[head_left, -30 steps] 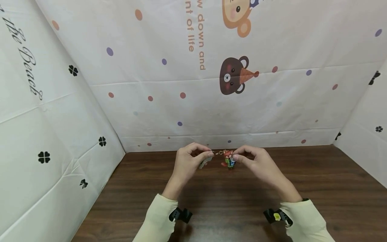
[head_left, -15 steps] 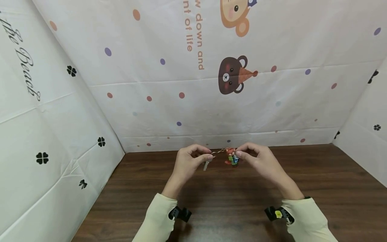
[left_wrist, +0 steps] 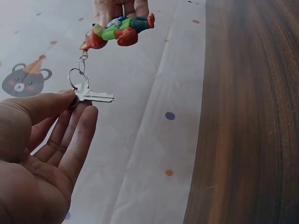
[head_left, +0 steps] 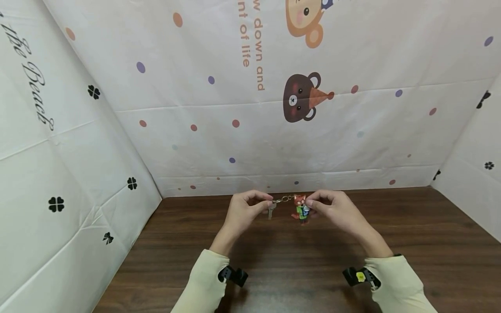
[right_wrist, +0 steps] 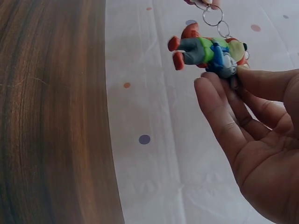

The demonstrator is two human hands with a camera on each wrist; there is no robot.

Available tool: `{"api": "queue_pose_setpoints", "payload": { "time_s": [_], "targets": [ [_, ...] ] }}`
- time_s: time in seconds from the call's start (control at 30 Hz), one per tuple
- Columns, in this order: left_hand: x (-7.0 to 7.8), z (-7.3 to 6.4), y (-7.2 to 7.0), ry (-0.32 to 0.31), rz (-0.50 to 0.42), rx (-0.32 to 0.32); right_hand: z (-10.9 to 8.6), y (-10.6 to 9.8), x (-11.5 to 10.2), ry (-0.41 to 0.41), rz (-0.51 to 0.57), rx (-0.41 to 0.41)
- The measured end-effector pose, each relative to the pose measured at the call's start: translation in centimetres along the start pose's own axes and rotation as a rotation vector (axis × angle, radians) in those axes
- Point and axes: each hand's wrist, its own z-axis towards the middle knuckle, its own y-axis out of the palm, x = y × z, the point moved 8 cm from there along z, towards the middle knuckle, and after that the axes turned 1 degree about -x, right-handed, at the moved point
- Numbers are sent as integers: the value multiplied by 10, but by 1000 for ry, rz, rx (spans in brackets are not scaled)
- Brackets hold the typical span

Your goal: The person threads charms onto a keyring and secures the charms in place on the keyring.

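Observation:
My left hand (head_left: 243,214) pinches the ring end of a keychain between thumb and fingers. Beside those fingertips a silver key (left_wrist: 96,96) hangs from the metal ring (head_left: 285,198). From there a short chain (left_wrist: 82,64) leads to a small fox figurine (head_left: 301,209) with a red head and tail, a green top and blue-grey trousers. The right hand (head_left: 339,214) holds the figurine by its side, thumb on the small grey-and-blue shape (right_wrist: 226,64) at its front. Between the two hands the keychain is stretched out, raised over the table.
A dark brown wooden table (head_left: 289,269) lies under the hands. White printed cloth (head_left: 188,152) rises behind it, with more cloth on the left side (head_left: 90,191) and right side (head_left: 473,187). Each wrist wears a black camera mount (head_left: 233,277).
The key has swung to hang downward below the left fingers. The fox has shifted slightly right with the right hand, and the chain shows more fully between the hands.

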Motion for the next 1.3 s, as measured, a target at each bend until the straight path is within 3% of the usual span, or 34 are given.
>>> {"api": "queue_pose_setpoints", "payload": {
  "time_s": [0.43,0.6,0.73,0.97,1.3],
  "targets": [
    [-35,1,5,-152,-63,23,2,14,20,87,36,-97],
    [-45,1,8,-174,-82,24,3,20,29,116,77,-134],
    [-52,0,10,-172,-30,35,4,24,35,123,69,-146],
    [-68,-3,18,-228,-66,21,5,30,46,157,55,-182],
    [-81,-8,23,-271,37,-4,5,38,61,228,53,-183]
  ]
}}
